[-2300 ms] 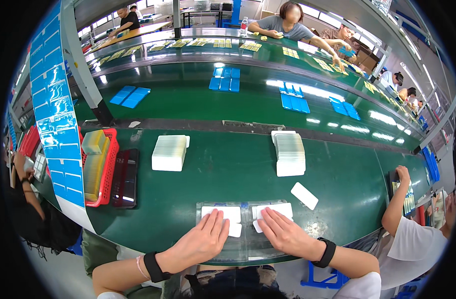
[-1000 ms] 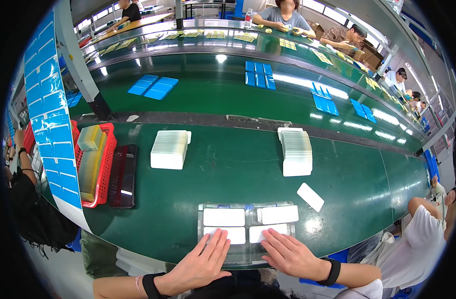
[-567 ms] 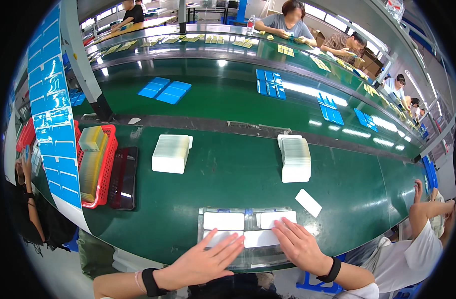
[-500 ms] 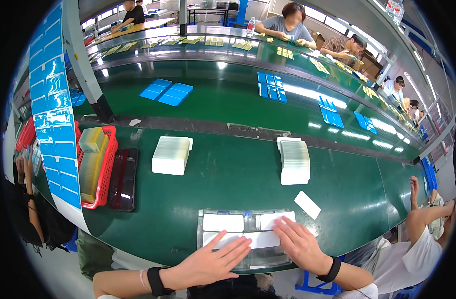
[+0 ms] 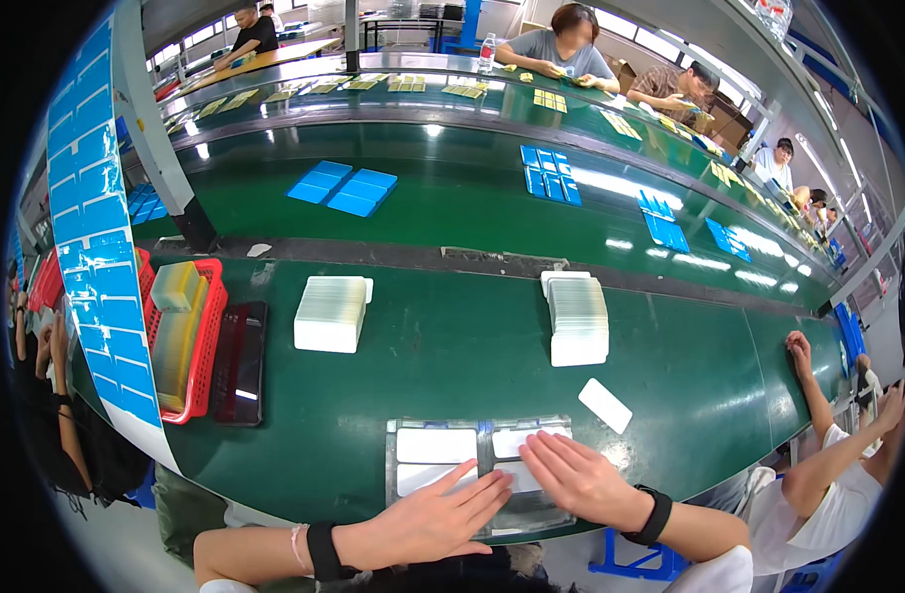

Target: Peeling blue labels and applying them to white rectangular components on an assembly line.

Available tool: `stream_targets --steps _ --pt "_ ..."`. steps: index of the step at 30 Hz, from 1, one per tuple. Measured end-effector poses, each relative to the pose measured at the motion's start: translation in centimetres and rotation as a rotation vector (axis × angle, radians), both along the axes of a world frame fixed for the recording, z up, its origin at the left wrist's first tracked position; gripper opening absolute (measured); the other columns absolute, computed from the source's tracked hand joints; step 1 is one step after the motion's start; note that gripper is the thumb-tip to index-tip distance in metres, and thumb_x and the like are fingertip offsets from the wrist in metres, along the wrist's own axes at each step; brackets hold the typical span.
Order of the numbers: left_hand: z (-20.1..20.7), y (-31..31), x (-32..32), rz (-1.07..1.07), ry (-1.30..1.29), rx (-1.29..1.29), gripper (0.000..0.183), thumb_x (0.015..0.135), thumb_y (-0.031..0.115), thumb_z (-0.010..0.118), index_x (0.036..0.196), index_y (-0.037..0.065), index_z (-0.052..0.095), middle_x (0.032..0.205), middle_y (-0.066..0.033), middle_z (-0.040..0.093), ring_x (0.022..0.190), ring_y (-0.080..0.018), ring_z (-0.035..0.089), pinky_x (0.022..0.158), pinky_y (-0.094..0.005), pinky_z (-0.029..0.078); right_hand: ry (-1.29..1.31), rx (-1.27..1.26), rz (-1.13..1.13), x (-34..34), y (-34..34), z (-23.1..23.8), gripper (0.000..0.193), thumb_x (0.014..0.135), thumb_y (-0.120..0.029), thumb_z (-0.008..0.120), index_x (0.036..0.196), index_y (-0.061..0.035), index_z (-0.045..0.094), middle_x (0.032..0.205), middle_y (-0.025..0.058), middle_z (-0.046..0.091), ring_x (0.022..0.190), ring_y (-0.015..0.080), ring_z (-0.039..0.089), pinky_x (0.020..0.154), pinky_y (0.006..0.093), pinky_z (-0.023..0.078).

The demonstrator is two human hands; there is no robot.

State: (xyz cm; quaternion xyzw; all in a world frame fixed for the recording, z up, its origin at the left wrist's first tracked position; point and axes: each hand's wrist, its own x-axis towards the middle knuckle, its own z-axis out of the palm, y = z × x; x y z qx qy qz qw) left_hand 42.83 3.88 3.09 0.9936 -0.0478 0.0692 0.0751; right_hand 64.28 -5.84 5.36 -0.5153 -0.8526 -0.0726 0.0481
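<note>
In front of me lies a grey, clear-edged tray (image 5: 531, 518) with white rectangular cards in two rows. My left hand (image 5: 428, 524) rests flat, fingers stretched together, over the lower part of the lower left card (image 5: 421, 478). The upper left card (image 5: 436, 445) is fully visible. My right hand (image 5: 583, 481) lies flat with straight fingers across the right side, partly hiding the upper right card (image 5: 509, 443) and the lower right card (image 5: 521, 479). Both hands' fingertips nearly meet by the tray's middle. Right of the tray, a loose white card (image 5: 604, 406) lies tilted on the green table.
Two stacks of white cards (image 5: 331, 314) (image 5: 578, 321) stand beyond the tray. At left are a red basket (image 5: 207, 341) of yellowish pieces, a dark case (image 5: 241, 366) and a hanging blue-and-white sheet (image 5: 101, 237). Blue pieces (image 5: 363, 192) lie on the far belt. Other people sit around.
My right hand has slid slightly left and down, now covering part of the lower right card. My left hand stays nearly in place. Blue pieces on the belt have shifted right.
</note>
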Motion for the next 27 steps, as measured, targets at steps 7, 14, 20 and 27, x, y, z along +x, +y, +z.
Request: stream_targets --steps 7,14,20,27 --pt "2.5 2.1 -4.4 0.128 0.009 0.042 0.051 0.088 0.043 0.051 0.111 -0.001 0.057 0.118 -0.0111 0.056 0.117 -0.0248 0.048 0.101 -0.0418 0.035 0.007 -0.034 -0.094 -1.3 -0.3 -0.9 0.044 0.071 -0.004 0.053 0.112 0.0109 0.052 0.114 0.0233 0.054 0.108 0.0323 0.055 0.088 0.0389 0.047" --pt "1.0 10.1 -7.6 0.694 -0.043 0.197 0.050 0.078 0.014 0.063 0.123 -0.001 0.047 0.132 -0.0134 0.044 0.123 -0.0285 0.042 0.101 -0.0415 0.035 0.218 0.000 -0.294 1.4 -0.9 -1.2 0.041 0.072 -0.005 0.061 0.111 0.0044 0.054 0.122 0.0175 0.049 0.114 0.0321 0.048 0.091 0.0416 0.042" --pt "-0.5 12.8 -8.4 0.677 0.095 0.183 0.055 0.082 0.017 0.061 0.131 0.002 0.040 0.138 -0.0134 0.037 0.129 -0.0279 0.034 0.105 -0.0425 0.031 0.042 0.054 -0.490 5.7 -1.5 -3.6 0.038 0.080 -0.009 0.058 0.113 0.0070 0.051 0.121 0.0186 0.050 0.117 0.0333 0.047 0.094 0.0394 0.042" --pt "-0.2 12.3 -8.4 0.652 0.015 0.171 0.042 0.082 0.013 0.061 0.120 0.002 0.049 0.119 -0.0132 0.050 0.114 -0.0290 0.048 0.098 -0.0388 0.039 0.062 -0.005 -0.468 6.1 -1.9 -2.3 0.029 0.077 -0.002 0.056 0.105 0.0048 0.053 0.109 0.0176 0.058 0.106 0.0317 0.056 0.088 0.0369 0.048"
